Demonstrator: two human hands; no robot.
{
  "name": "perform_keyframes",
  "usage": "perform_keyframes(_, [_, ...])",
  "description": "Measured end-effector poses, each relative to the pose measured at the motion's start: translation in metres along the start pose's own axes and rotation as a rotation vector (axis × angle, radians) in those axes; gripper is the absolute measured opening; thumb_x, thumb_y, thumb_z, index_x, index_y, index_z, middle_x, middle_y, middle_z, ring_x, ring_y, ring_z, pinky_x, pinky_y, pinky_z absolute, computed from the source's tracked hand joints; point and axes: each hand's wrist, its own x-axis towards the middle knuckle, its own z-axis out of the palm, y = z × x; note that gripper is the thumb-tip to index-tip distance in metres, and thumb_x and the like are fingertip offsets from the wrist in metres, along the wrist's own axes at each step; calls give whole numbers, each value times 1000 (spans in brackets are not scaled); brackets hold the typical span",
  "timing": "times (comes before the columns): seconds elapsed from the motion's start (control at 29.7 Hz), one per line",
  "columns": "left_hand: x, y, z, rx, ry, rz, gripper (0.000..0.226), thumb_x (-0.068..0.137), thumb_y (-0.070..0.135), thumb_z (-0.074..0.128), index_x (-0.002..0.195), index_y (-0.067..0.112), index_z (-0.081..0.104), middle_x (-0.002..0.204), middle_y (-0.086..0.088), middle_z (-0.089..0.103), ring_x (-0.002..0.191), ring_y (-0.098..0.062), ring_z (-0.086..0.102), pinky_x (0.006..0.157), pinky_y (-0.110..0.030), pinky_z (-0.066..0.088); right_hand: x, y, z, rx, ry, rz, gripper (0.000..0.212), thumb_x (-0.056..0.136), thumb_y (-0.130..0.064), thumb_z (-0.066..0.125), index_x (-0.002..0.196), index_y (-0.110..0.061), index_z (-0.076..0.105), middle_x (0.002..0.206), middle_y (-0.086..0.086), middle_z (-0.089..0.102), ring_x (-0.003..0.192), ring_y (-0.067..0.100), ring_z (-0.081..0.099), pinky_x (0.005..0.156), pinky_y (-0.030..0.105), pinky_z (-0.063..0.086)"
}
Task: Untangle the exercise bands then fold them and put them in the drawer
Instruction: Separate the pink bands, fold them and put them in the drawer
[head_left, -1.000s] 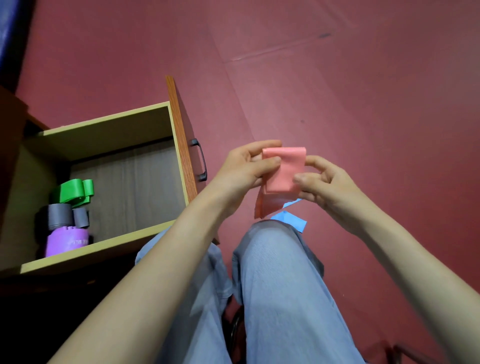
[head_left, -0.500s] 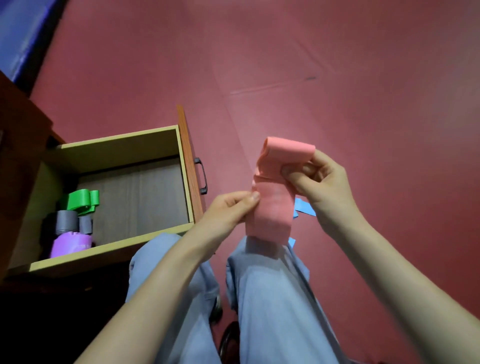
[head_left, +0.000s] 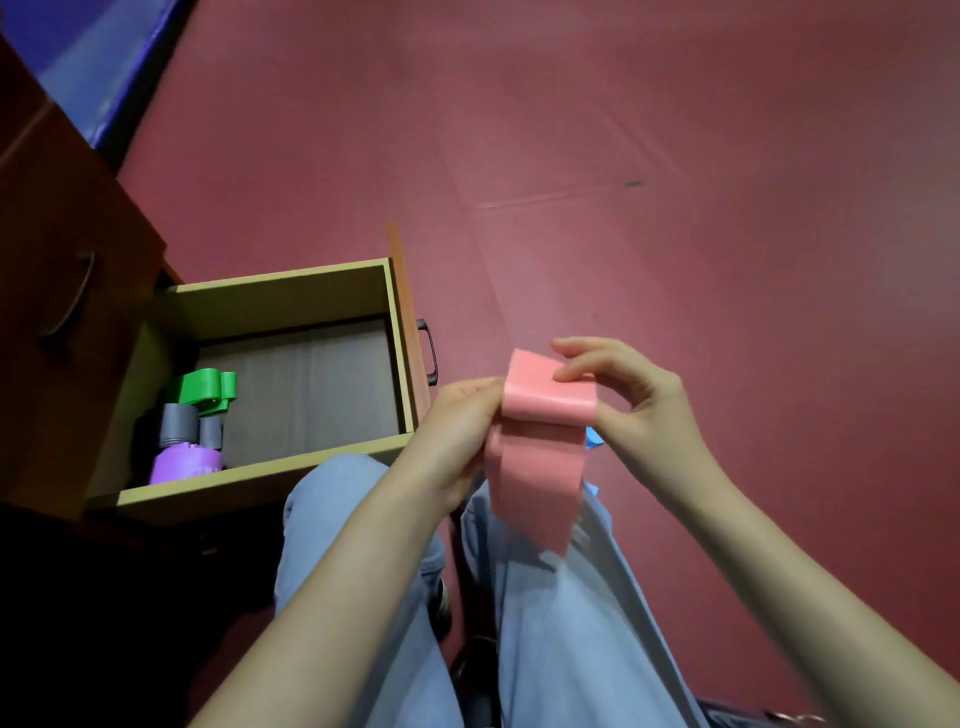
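While you are sitting over a dark red matte floor (head_left: 675, 234), its seam lines are running toward the far side. A blue mat (head_left: 93, 67) is lying far left behind the brown wooden cabinet (head_left: 62, 249). The cabinet's pale-walled open drawer (head_left: 291, 283) is standing out beside your left knee, with its black handle (head_left: 430, 351) just left of your hands.

Your left grip (head_left: 457, 415) is pinching the left edge of the pink flat rubber exercise band (head_left: 535, 462). Your right grip (head_left: 634, 395) is clamping its folded top between thumb and forefinger, and the band's loose tail is hanging against your light blue jeans (head_left: 571, 623).

A green folded band (head_left: 205, 387), two grey rolls (head_left: 179, 423) and a purple roll (head_left: 184, 465) are crowding the drawer's corner nearest the cabinet. The wood-grain bottom is showing between them and the handle side.
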Motion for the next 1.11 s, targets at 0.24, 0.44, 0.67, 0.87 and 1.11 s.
perform_keyframes(0.24, [-4,-7,4,142,-88,-63,32,93,36,42,87,12,62,49,6,61,42,-2,55,43,-13,41,-6,7,-12,-201,-78,-44,29,72,-4,53,86,-25,65,106,-7,55,97,-18,49,83,0,35])
perform_keyframes(0.44, [-9,-8,8,119,-67,88,15,91,10,47,95,6,61,45,9,61,39,3,53,40,-8,38,-20,3,-14,202,70,253,45,86,3,45,108,-36,52,120,-9,56,90,-8,59,82,13,48])
perform_keyframes(0.67, [-13,-9,4,251,-23,261,12,87,12,55,95,15,63,80,5,65,66,0,60,61,-15,50,-28,-11,-9,270,-110,535,11,81,-22,63,90,-18,66,81,-4,65,70,5,61,70,23,51])
perform_keyframes(0.87, [-19,-14,-11,218,-70,245,22,88,18,54,110,18,58,90,5,64,81,-7,62,78,-25,53,-23,-19,8,354,-34,549,20,83,0,55,91,-17,63,84,0,65,74,11,61,63,28,56])
perform_keyframes(1.11, [-25,-30,-31,310,-201,11,15,90,22,51,95,13,63,82,0,64,69,-5,61,61,-15,52,-21,-17,20,395,64,500,24,83,3,55,84,-20,60,80,0,57,76,10,56,72,30,48])
